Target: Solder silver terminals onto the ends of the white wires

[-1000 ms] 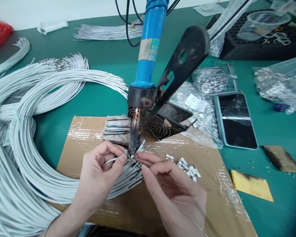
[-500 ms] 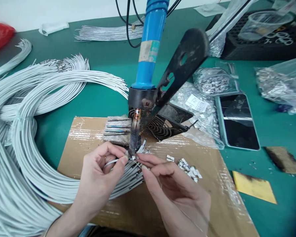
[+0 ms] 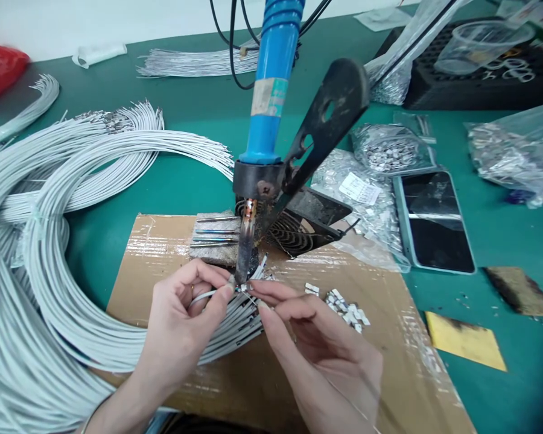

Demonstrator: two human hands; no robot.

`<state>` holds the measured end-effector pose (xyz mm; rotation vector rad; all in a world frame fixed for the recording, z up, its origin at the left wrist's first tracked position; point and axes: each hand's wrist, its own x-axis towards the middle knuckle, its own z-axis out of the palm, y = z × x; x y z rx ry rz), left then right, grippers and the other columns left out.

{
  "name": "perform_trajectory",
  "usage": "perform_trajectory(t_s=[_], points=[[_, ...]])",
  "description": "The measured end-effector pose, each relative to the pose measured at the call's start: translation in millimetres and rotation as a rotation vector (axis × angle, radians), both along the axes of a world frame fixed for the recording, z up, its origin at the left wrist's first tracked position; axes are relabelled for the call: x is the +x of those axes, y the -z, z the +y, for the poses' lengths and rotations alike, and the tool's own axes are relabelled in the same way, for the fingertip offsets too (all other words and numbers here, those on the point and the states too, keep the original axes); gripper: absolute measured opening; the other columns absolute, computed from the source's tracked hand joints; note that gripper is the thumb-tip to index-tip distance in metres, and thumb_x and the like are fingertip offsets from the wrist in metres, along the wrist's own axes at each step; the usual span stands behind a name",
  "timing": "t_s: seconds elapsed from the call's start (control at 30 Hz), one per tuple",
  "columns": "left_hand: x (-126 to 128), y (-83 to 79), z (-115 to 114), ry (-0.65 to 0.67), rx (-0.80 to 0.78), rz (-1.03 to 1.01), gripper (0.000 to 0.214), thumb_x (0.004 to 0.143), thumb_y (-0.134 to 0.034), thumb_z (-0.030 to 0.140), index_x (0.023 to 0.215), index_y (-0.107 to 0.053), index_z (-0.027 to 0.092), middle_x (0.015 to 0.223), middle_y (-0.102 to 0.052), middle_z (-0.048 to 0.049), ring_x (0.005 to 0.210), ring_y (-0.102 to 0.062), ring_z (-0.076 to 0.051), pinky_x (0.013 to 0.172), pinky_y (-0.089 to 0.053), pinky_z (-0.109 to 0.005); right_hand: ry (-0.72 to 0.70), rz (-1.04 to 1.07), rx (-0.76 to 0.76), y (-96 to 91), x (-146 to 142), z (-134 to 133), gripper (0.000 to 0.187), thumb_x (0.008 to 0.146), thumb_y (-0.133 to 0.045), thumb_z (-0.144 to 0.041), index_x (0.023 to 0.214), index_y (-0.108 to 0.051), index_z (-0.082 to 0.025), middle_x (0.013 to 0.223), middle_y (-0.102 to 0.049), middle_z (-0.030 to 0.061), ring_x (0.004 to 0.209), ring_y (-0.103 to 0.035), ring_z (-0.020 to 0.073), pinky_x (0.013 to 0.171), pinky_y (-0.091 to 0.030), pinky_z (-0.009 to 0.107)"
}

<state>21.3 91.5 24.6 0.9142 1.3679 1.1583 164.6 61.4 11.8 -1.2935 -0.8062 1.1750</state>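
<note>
Green tabletop (image 3: 199, 108) carries brown cardboard sheet (image 3: 384, 301), likely guarding against heat. Blue-handled soldering iron (image 3: 269, 96) points downward in black perforated metal bracket (image 3: 344, 90), apparently for hands-free use. Left grip (image 3: 181, 313) pinches white insulated cable (image 3: 202, 296); right grip (image 3: 326, 343) pinches thin silvery wire (image 3: 250, 296). Small silvery metal tab (image 3: 244, 288): at iron's tip.

A thin gold-toned ring (image 3: 191, 289) circles a finger of the person's left hand (image 3: 185, 319); a slim band (image 3: 90, 417) rounds that wrist; the right hand (image 3: 321, 343) is bare.
</note>
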Motion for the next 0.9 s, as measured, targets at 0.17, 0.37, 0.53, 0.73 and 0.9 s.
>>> perform_trajectory(t_s=[0.17, 0.37, 0.53, 0.73, 0.9], points=[[-0.9, -1.5, 0.1, 0.022, -0.007, -0.017, 0.015, 0.088, -0.079, 0.014, 0.075, -0.074, 0.016, 0.087, -0.079, -0.0041, 0.075, -0.072, -0.011, 0.069, -0.056, -0.014, -0.015, -0.007, 0.002, 1.2, 0.7, 0.5, 0.021, 0.092, -0.080, -0.024, 0.072, -0.073, -0.024, 0.105, -0.085, 0.0037, 0.099, -0.080, 0.0196, 0.090, -0.063, 0.028], [-1.7, 3.7, 0.2, 0.033, 0.008, -0.010, 0.014, 0.090, -0.079, 0.016, 0.076, -0.074, 0.017, 0.089, -0.080, -0.0037, 0.076, -0.071, -0.011, 0.069, -0.055, -0.014, -0.012, -0.028, 0.007, -0.2, 0.4, 0.0, 0.020, 0.092, -0.079, -0.022, 0.073, -0.073, -0.025, 0.104, -0.085, 0.0012, 0.100, -0.080, 0.0171, 0.089, -0.062, 0.023], [-2.6, 4.7, -1.0, 0.037, 0.022, -0.002, 0.014, 0.090, -0.080, 0.017, 0.077, -0.074, 0.017, 0.090, -0.080, -0.0032, 0.073, -0.070, -0.009, 0.067, -0.054, -0.012, -0.001, -0.049, 0.035, 0.4, -0.1, -0.5, 0.020, 0.092, -0.079, -0.021, 0.074, -0.073, -0.026, 0.103, -0.085, -0.0009, 0.100, -0.080, 0.0148, 0.090, -0.061, 0.020], [-1.9, 5.2, -1.2, 0.042, 0.024, -0.005, 0.014, 0.090, -0.080, 0.017, 0.077, -0.074, 0.018, 0.090, -0.080, -0.0028, 0.076, -0.072, -0.011, 0.069, -0.055, -0.013, -0.021, -0.079, 0.102, 5.8, 1.4, 0.0, 0.019, 0.092, -0.080, -0.019, 0.075, -0.074, -0.026, 0.103, -0.086, -0.0012, 0.097, -0.081, 0.0139, 0.087, -0.062, 0.018], [-1.3, 6.0, -0.7, 0.036, 0.037, -0.006, 0.013, 0.089, -0.080, 0.016, 0.077, -0.074, 0.018, 0.090, -0.081, -0.0028, 0.075, -0.072, -0.010, 0.068, -0.054, -0.011, -0.032, -0.122, 0.132, 7.9, 3.7, -0.1, 0.019, 0.094, -0.078, -0.018, 0.077, -0.074, -0.026, 0.103, -0.086, -0.0018, 0.098, -0.081, 0.0128, 0.089, -0.062, 0.017]])
